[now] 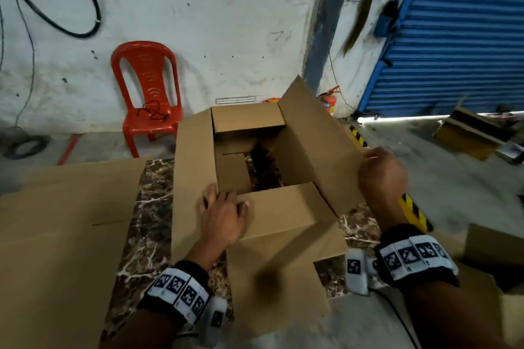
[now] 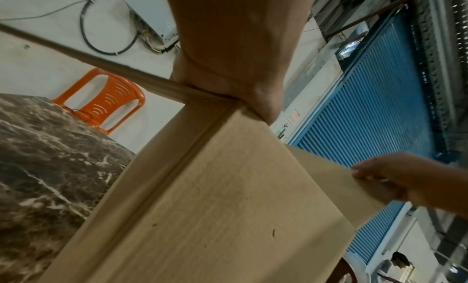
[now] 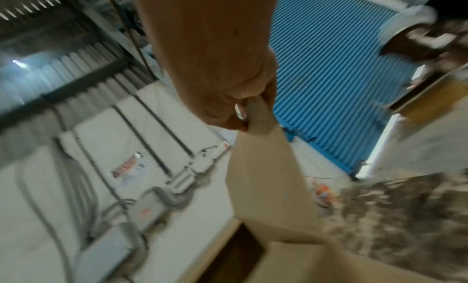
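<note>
A brown cardboard box (image 1: 283,212) stands open on a dark marble table (image 1: 153,207), and the table shows through its unclosed bottom. My left hand (image 1: 224,207) lies with fingers spread on the near flap, at the box's near left corner. In the left wrist view the left hand (image 2: 228,57) presses on that corner of the box (image 2: 215,207). My right hand (image 1: 374,161) pinches the outer edge of the raised right flap (image 1: 312,136). The right wrist view shows the right hand (image 3: 228,99) with thumb and fingers closed on the flap (image 3: 266,177).
Flat cardboard sheets (image 1: 62,235) cover the table's left side, and more cardboard (image 1: 496,249) lies at the right. A red plastic chair (image 1: 147,93) stands by the white wall. A blue roller shutter (image 1: 453,37), a fire extinguisher (image 1: 329,102) and an open box (image 1: 467,133) on the floor are at the right.
</note>
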### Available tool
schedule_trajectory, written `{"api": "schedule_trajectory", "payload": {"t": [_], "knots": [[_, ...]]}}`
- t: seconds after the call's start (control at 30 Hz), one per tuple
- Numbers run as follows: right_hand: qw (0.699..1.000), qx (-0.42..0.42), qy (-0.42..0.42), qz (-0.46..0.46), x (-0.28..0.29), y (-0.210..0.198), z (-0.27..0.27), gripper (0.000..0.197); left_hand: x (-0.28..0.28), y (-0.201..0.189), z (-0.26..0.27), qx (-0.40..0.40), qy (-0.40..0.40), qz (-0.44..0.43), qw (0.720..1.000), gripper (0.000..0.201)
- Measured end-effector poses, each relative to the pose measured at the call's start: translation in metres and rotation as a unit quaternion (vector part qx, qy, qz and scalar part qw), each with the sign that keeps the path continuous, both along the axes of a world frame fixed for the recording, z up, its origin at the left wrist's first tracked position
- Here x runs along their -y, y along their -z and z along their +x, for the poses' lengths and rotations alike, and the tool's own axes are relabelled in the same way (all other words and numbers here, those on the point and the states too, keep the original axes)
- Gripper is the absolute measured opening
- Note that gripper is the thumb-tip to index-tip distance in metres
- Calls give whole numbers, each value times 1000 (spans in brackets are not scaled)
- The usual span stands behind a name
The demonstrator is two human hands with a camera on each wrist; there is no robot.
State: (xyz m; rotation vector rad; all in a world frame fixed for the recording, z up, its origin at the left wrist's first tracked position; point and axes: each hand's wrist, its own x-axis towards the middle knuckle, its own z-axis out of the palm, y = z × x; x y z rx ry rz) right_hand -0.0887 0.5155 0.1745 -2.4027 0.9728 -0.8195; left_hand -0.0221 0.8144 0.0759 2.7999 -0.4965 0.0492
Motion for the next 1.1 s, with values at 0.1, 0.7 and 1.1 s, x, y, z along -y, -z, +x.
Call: {"api": "schedule_trajectory", "payload": {"t": [0.1, 0.7, 1.1], "knots": [[996, -83, -14, -43, 5, 39, -12, 21, -1, 2, 2, -2, -1, 5, 1000, 56], [952, -7, -226, 208, 20, 54, -8, 22, -6, -64, 9, -53, 31, -464, 884, 28], [800, -354, -473, 103, 28, 61, -20, 105, -21, -68, -58, -340, 112, 13, 934, 111]]}}
